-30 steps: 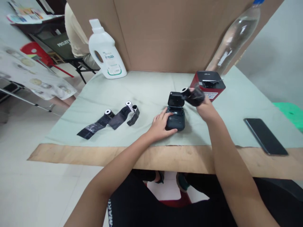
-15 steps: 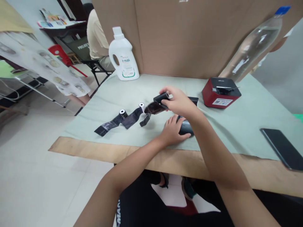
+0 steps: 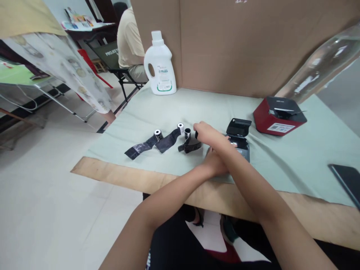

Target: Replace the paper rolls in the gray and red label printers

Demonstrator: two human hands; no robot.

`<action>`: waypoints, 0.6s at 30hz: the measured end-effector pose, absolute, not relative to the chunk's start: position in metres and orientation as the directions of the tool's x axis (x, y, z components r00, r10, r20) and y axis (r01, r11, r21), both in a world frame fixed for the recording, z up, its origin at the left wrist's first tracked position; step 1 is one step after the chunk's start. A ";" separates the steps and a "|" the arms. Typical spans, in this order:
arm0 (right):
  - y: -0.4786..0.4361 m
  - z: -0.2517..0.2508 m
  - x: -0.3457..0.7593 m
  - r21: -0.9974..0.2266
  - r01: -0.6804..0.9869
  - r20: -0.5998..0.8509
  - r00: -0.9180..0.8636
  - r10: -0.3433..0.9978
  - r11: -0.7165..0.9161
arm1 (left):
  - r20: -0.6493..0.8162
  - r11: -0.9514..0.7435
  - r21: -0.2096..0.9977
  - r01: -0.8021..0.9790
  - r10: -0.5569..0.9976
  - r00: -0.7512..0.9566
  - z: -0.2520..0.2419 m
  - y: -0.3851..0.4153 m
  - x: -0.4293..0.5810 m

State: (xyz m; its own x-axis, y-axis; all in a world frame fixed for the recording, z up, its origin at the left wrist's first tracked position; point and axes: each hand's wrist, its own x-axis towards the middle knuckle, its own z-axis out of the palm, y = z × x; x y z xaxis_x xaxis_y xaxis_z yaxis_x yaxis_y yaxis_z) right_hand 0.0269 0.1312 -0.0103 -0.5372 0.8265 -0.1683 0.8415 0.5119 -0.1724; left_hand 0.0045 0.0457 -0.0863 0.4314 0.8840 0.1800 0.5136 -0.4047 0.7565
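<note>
My left hand (image 3: 216, 163) rests on the near left side of a small black device (image 3: 244, 150), mostly hidden under my right forearm; it seems to hold the device's body. The device's black lid (image 3: 238, 127) stands open at the far side. My right hand (image 3: 206, 133) crosses over the left, its fingers curled round a small dark piece that I cannot make out. Just left of it, a black roll (image 3: 187, 132) stands upright with a dark strip (image 3: 192, 147) curling from it. Further left are two rolls (image 3: 158, 134) (image 3: 180, 127) with black strips trailing left.
A white jug (image 3: 161, 69) stands at the back left by a cardboard panel (image 3: 219, 48). A red box (image 3: 277, 118) and a large clear bottle (image 3: 317, 69) are at the right. A phone (image 3: 347, 180) lies near the right edge. Two people are beyond the table.
My right hand has come down and the black roll it held now stands on the cloth. The device's open lid now shows more fully. The view has shifted, so things sit further right.
</note>
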 end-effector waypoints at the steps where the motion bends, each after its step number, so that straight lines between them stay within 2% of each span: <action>1: 0.131 -0.014 0.025 -0.157 0.842 -0.169 -0.538 0.826 0.517 | 0.180 -0.411 0.755 0.511 0.879 0.441 -0.086 0.046 0.004; 8: 0.130 -0.023 0.025 -0.157 0.846 -0.132 -0.529 0.838 0.509 | 0.179 -0.416 0.743 0.525 0.878 0.443 -0.091 0.049 0.003; 11: 0.128 -0.007 0.027 -0.223 0.856 -0.154 -0.504 0.850 0.467 | 0.202 -0.415 0.761 0.498 0.882 0.426 -0.087 0.047 0.003; 14: 0.126 0.015 0.018 -0.290 0.851 -0.057 -0.473 0.879 0.439 | 0.224 -0.409 0.782 0.471 0.889 0.399 -0.086 0.046 0.002; 16: 0.126 0.027 0.004 -0.304 0.838 -0.001 -0.476 0.880 0.453 | 0.234 -0.422 0.773 0.474 0.884 0.405 -0.090 0.047 0.002; 18: 0.129 0.032 -0.014 -0.285 0.830 -0.038 -0.510 0.859 0.480 | 0.249 -0.453 0.740 0.498 0.871 0.422 -0.097 0.048 0.002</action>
